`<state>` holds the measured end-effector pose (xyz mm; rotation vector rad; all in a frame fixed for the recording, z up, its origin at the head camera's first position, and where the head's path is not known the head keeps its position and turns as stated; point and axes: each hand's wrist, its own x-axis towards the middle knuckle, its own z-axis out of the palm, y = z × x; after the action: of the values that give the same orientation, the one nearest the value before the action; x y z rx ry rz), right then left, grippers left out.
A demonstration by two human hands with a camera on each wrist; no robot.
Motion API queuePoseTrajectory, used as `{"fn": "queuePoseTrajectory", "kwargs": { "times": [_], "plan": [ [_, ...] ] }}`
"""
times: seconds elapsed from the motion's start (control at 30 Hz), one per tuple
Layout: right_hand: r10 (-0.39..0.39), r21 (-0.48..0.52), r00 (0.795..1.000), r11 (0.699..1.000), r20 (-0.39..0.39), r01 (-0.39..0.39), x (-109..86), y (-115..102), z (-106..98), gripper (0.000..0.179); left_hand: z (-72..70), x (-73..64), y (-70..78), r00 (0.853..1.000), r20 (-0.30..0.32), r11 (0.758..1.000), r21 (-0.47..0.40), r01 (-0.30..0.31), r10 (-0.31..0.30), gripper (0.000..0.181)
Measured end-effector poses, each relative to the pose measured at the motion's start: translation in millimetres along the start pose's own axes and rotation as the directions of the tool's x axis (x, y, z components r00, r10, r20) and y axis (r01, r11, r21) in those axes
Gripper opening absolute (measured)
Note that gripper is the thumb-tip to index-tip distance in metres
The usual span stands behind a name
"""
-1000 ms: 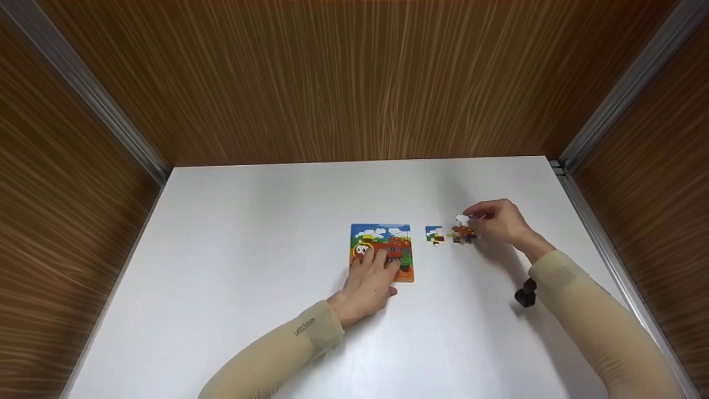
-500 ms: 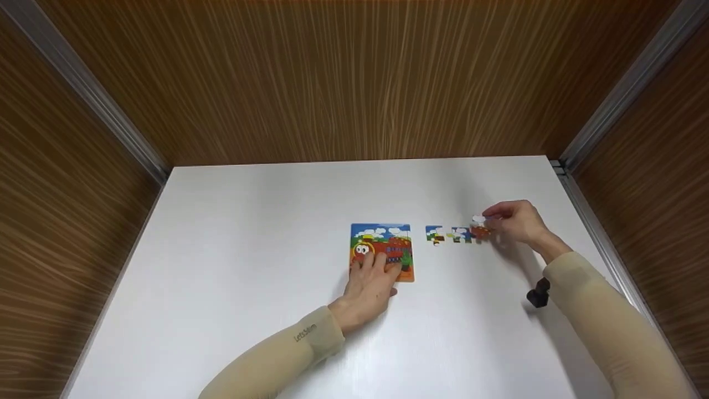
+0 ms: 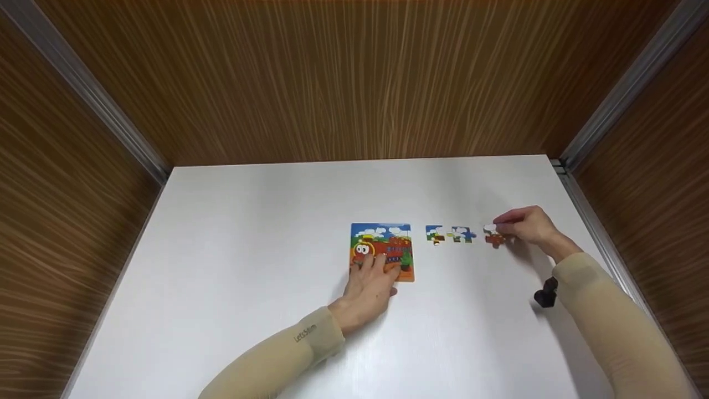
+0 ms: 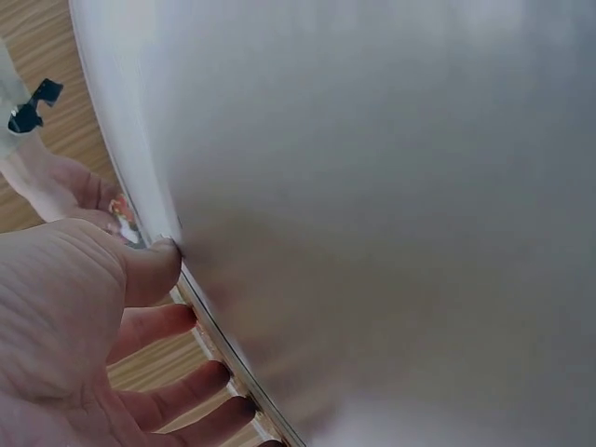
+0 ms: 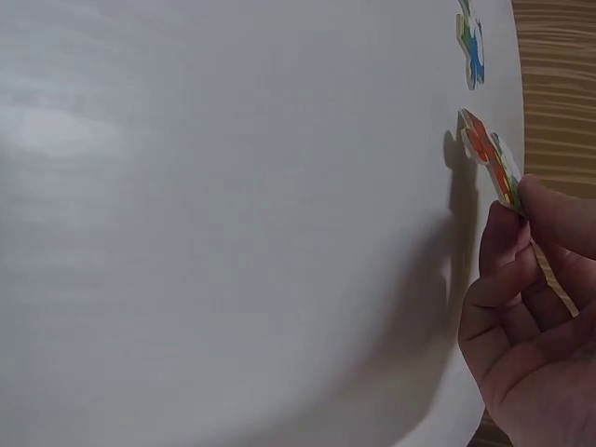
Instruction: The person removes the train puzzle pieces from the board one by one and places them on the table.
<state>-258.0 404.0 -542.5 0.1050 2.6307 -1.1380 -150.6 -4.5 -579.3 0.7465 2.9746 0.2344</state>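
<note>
My right hand (image 3: 529,226) pinches a red, white and green jigsaw piece (image 5: 492,158) between thumb and fingers; its shadow falls on the table beside it. Left of it in the head view lie two more pieces: a blue-and-white jigsaw piece (image 3: 462,234) and a corner jigsaw piece (image 3: 435,233). A colourful train puzzle (image 3: 382,233) in a flat rectangle lies near the table's middle. Spread fingers of my left hand (image 3: 368,291) rest on its lower part and cover some of the picture. In the left wrist view these fingertips (image 4: 209,377) touch the puzzle's edge.
The white table (image 3: 249,233) has a brown wood-grain panel (image 3: 354,83) behind it and similar panels at both sides. Metal rails run along the corners. A black wrist mount (image 3: 545,293) sticks out under my right sleeve.
My right hand has moved to the right with the red jigsaw piece, off the blue-and-white piece it overlapped, and brought it lower. The left hand stays on the puzzle.
</note>
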Motion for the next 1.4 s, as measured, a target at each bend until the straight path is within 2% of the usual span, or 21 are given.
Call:
{"fn": "queuePoseTrajectory", "kwargs": {
  "times": [0.13, 0.4, 0.83, 1.07, 1.4],
  "plan": [
    [0.012, -0.018, 1.000, 1.000, 0.000, -0.012, 1.2, 0.5, 1.4, 0.036, 0.3, 0.4, -0.4, 1.000, -0.009, 1.000, 0.020, -0.011, 0.012, 0.050],
    [0.017, 0.048, 0.998, 0.999, 0.056, -0.019, 5.3, 1.4, 5.7, 0.035, -0.7, 1.0, 0.2, 1.000, -0.008, 0.997, 0.069, -0.021, 0.021, 0.050],
    [-0.003, -0.095, 1.000, 0.995, -0.028, 0.000, 5.5, -4.9, 12.9, 0.029, -0.4, -0.2, -1.0, 0.999, -0.012, 0.999, 0.045, -0.030, 0.030, 0.049],
    [-0.017, -0.140, 0.999, 0.990, -0.048, 0.011, 6.3, -7.3, 15.0, 0.030, -0.6, 0.2, -0.5, 1.000, -0.012, 1.000, 0.018, -0.023, 0.024, 0.051],
    [-0.093, -0.162, 0.993, 0.984, -0.073, 0.080, 7.6, -36.7, 23.6, 0.033, -0.4, 0.9, 0.3, 0.999, -0.027, 0.999, 0.037, -0.022, 0.023, 0.048]
  ]
}}
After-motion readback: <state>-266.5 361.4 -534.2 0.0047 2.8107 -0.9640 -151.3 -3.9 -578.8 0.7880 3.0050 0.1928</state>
